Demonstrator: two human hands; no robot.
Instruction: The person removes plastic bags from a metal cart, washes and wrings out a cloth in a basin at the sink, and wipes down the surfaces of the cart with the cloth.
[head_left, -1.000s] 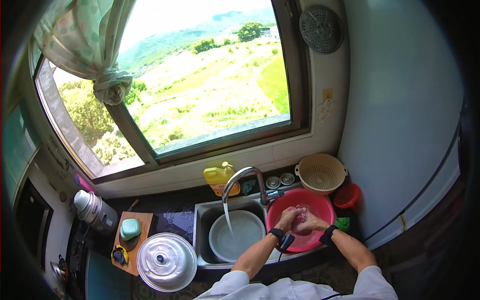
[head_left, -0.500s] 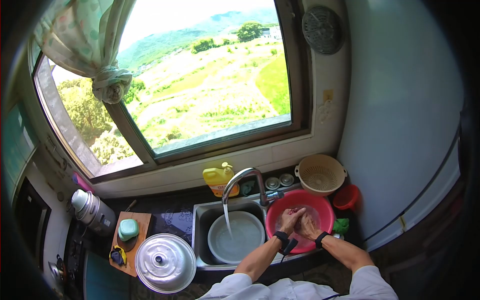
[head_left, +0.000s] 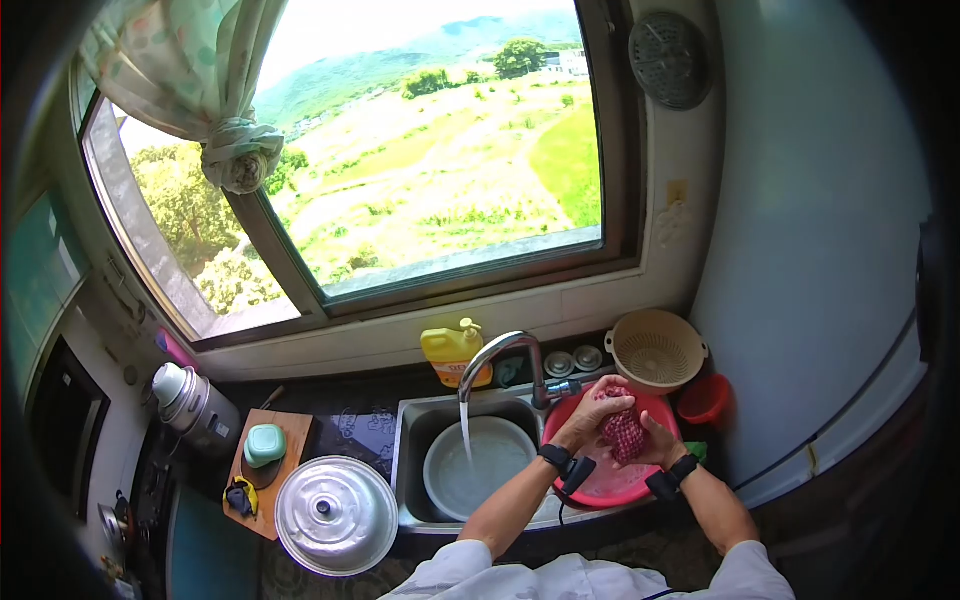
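Above a pink basin (head_left: 612,487) of cloudy water, a bunched red checkered cloth (head_left: 624,432) is held between both hands. My left hand (head_left: 590,414) has its fingers wrapped over the upper left side of the cloth. At the cloth's lower right, my right hand (head_left: 657,442) grips it with bent fingers. Left of the basin, water runs from a curved faucet (head_left: 505,342) into a grey basin (head_left: 478,437) standing in the metal sink (head_left: 408,425).
A beige strainer (head_left: 657,350) and a red container (head_left: 705,400) stand behind and right of the pink basin. Behind the sink is a yellow bottle (head_left: 453,345). A large metal lid (head_left: 337,516) and a wooden board (head_left: 292,437) lie to the left.
Both hands have risen from down in the pink basin, bringing the checkered cloth up into clear view. The camera view has shifted slightly, and water keeps running from the faucet.
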